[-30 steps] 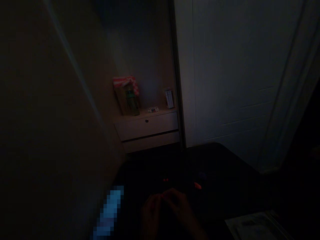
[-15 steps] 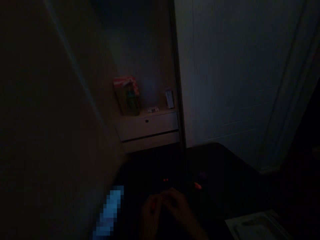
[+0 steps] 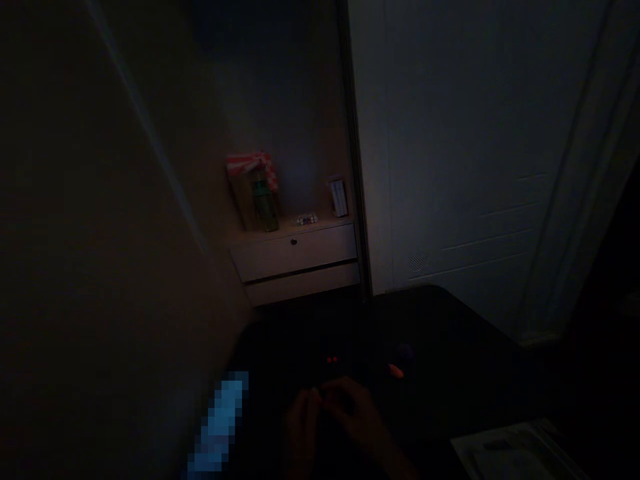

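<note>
Now bringing the left hand (image 3: 302, 427) and right hand (image 3: 357, 415) nearly together at the fingertips, just above or against the dark surface (image 3: 450, 333), with only a small shift since a moment ago. Looks slightly re-angled at the left fingers, showing less red inside their curl; probably just hidden by the turn rather than let go. Curled rather than spread on both sides, with the right thumb and forefinger bent toward the left fingertips. Could be pinching something small between them, but too dark to tell what, or whether each hand grips anything at all. Lying just beyond the fingertips, side by side: two red bits (image 3: 332, 359), touching neither hand. Off to the right of these, an orange piece (image 3: 396, 371), and close behind it a dim purple piece (image 3: 405, 351); cannot tell if touching. No visible shift in any of those, so apparently only fingers at work, in tiny adjustments. Near the lower right edge, well apart from both hands, a pale sheet (image 3: 493, 448). Down at the lower left, a blurred blue patch (image 3: 220, 420), too pixelated to identify. Farther back, above pale drawers (image 3: 300, 257), a green bottle (image 3: 265, 208).
</note>
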A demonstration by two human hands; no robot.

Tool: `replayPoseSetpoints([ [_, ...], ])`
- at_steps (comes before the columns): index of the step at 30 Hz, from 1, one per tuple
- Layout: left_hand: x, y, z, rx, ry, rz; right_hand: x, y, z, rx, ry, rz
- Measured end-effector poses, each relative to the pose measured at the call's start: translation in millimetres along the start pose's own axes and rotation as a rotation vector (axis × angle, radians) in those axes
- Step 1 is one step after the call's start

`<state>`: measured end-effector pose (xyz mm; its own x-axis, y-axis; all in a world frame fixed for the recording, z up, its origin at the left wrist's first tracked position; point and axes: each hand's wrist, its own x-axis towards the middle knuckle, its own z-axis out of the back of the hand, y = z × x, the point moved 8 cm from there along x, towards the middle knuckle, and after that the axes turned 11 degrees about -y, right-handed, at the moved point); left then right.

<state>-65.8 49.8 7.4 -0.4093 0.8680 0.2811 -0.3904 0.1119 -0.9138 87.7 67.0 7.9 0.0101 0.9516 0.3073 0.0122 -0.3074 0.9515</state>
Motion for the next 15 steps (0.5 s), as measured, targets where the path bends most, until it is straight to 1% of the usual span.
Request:
replayPoseSetpoints([
  [3, 0.1, 0.6, 0.1, 0.011, 0.009, 0.003, -0.7, 4.6, -0.9, 0.002, 0.014, 0.005],
  [6, -0.6, -4.0, -1.1, 0.002, 0.031, -0.009, -2.3, 8.8, -1.7, 0.0, 0.033, 0.02],
  [9, -0.7, -8.0, -2.7, -0.004, 0.05, -0.026, -2.9, 10.4, 0.0, -0.02, 0.02, 0.047],
  [15, 0.5, -5.3, -1.0, 0.018, 0.033, -0.041, -0.6, 10.6, 0.5, -0.042, 0.017, 0.052],
])
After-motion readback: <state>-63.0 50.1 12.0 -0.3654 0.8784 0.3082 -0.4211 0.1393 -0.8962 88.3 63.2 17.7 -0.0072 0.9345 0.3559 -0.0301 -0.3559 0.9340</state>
